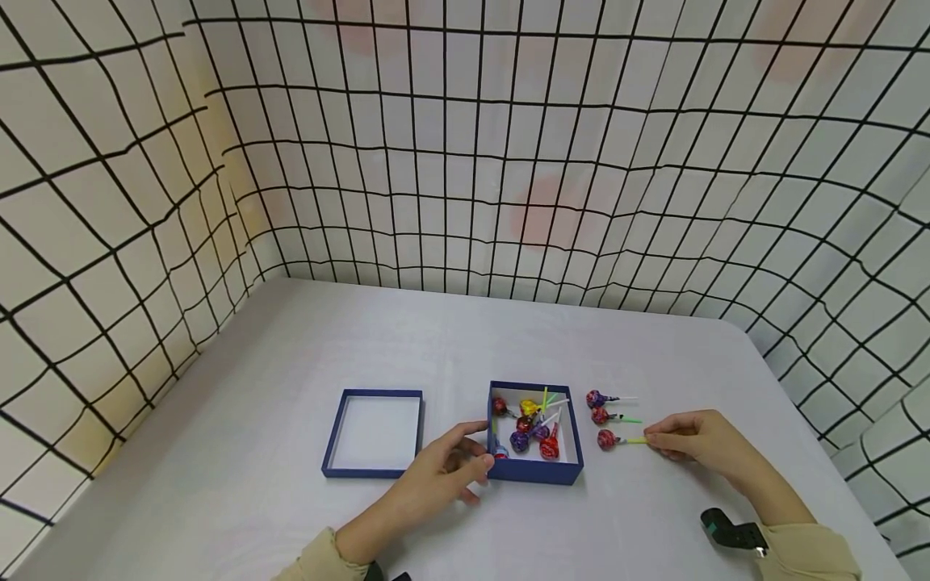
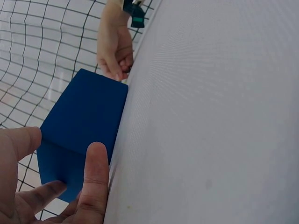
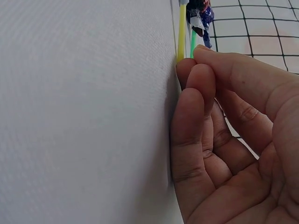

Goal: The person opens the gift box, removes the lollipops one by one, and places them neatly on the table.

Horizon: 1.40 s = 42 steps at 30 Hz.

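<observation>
My right hand (image 1: 701,444) pinches the yellow stick of a red-wrapped lollipop (image 1: 607,440) lying on the table, its head pointing left. Beyond it, in a column, lie a red lollipop with a green stick (image 1: 600,415) and a purple one with a white stick (image 1: 596,399). A blue box (image 1: 534,472) holds several more lollipops in red, purple and yellow wrappers. At the box's left side is my left hand (image 1: 445,466), fingers spread and touching its wall. In the left wrist view, fingertips meet the blue wall (image 2: 84,112) near its corner.
To the left of the box lies a shallow blue-edged lid or tray (image 1: 370,474) with a white inside. White cloth covers the table (image 1: 240,452). Black grid netting (image 1: 465,129) rises behind and on both sides. A black device (image 1: 730,532) sits at the right wrist.
</observation>
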Each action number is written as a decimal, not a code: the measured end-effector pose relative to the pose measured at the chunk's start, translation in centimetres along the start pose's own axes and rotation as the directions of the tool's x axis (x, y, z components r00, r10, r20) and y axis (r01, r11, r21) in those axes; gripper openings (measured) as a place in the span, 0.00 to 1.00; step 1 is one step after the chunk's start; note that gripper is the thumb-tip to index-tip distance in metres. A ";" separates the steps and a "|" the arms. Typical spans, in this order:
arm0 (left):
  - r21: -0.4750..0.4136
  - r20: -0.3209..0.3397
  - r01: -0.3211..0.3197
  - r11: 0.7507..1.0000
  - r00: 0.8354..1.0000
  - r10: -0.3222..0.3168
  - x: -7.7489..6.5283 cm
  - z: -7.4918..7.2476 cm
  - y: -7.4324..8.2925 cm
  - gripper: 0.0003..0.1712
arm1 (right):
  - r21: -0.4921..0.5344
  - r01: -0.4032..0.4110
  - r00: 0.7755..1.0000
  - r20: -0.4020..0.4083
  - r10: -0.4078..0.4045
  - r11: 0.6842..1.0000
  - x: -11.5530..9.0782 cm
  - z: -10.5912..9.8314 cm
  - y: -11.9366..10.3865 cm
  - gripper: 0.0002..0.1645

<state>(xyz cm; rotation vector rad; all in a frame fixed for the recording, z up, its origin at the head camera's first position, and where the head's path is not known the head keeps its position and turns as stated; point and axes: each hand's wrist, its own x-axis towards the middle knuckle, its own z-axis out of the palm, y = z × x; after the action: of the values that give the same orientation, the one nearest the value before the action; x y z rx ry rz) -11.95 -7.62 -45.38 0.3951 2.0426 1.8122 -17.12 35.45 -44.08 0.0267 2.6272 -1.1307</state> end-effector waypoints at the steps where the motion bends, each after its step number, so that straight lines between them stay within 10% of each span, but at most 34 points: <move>1: -0.004 0.002 -0.005 1.000 1.000 0.005 0.0 0.0 0.0 0.34 | -0.002 0.000 1.000 0.002 0.000 1.000 0.0 0.0 0.1 0.21; 42: -0.010 0.005 -0.021 1.000 1.000 0.021 -0.1 0.0 0.0 0.34 | -0.123 0.056 0.998 0.010 -0.056 0.991 0.2 0.4 -1.0 0.15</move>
<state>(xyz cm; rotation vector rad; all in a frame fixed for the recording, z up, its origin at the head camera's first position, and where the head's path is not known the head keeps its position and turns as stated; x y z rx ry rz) -11.87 -7.65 -45.37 0.4194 2.0325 1.8305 -17.37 34.44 -43.67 -0.0759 2.7025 -0.9819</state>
